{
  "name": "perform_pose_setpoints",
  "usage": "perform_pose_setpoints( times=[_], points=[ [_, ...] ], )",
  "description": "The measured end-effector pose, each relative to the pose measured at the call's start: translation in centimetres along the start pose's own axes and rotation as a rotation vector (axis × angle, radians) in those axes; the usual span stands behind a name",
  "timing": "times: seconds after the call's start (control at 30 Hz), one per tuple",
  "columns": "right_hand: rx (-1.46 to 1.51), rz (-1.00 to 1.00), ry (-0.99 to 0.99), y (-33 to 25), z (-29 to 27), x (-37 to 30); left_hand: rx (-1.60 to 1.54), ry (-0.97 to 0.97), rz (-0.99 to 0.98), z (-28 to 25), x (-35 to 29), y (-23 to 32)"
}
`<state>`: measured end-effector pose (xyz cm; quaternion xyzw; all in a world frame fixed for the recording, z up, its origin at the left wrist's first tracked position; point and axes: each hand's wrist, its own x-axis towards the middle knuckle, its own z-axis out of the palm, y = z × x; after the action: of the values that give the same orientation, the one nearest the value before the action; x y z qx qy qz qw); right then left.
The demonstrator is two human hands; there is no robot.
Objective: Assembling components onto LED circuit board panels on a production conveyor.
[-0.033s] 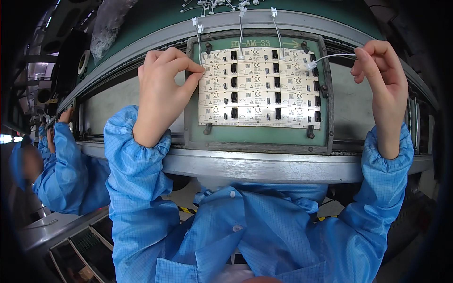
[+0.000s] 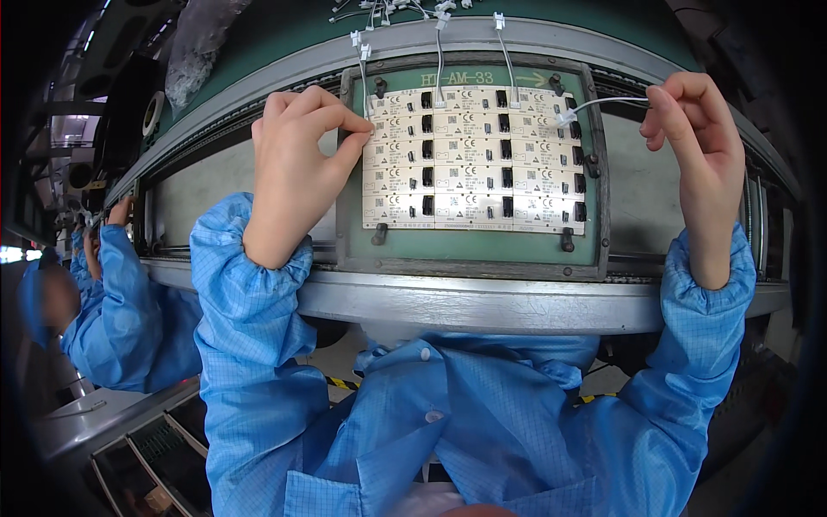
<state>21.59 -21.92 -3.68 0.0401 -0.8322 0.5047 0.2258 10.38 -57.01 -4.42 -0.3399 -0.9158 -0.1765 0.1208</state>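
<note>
Fifteen white boards (image 2: 474, 161), five rows of three, laid flat in a green tray (image 2: 469, 250) with a dark frame; the tray lies across the track, behind the near metal rail (image 2: 482, 303).

One loose white cable (image 2: 607, 102), right of the boards: its white plug (image 2: 566, 120) lies over the upper right board; seated or merely resting, cannot tell.

Several further cables (image 2: 440, 60), leading from the top row over the far rail (image 2: 594, 47).

One heap of spare cables (image 2: 388, 10), beyond that rail.

Risks, as judged: a tug from the right could drag the plug off its place or strain the wire; a plug set crooked could bend its contacts; a sideways push at the left edge could shift a board; a snagged sleeve could pull the cables draped over the far rail.

One left hand (image 2: 297, 155): back upward, wrist bent, fingers pointing right; thumb and forefinger tips brought together at the upper left edge, beside a cable's lower end. Whether anything is pinched there, cannot tell.

One right hand (image 2: 699, 138): raised beyond the tray's right side, forearm nearly upright, fingers curled; thumb and forefinger appear closed upon the cable's free end.
</note>
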Motion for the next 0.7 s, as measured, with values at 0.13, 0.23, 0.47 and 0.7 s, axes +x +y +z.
perform_pose_setpoints(
  times=[0.13, 0.23, 0.47, 0.7],
  points=[
    [-0.043, 0.038, -0.018, 0.6, -0.6, 0.5, -0.072, -0.043, -0.063, -0.4, 0.5, -0.5],
    [-0.047, 0.035, -0.03, 0.5, -0.4, 0.6, -0.063, -0.065, -0.069, -0.6, 0.6, -0.6],
    [0.082, 0.014, 0.014, -0.9, 0.7, 0.4, 0.207, -0.14, 0.125, -2.3, -1.5, 1.4],
    [0.21, -0.027, -0.153, -3.4, 4.8, 1.1, 0.079, 0.088, 0.156, -0.8, 8.6, -7.6]
  ],
)
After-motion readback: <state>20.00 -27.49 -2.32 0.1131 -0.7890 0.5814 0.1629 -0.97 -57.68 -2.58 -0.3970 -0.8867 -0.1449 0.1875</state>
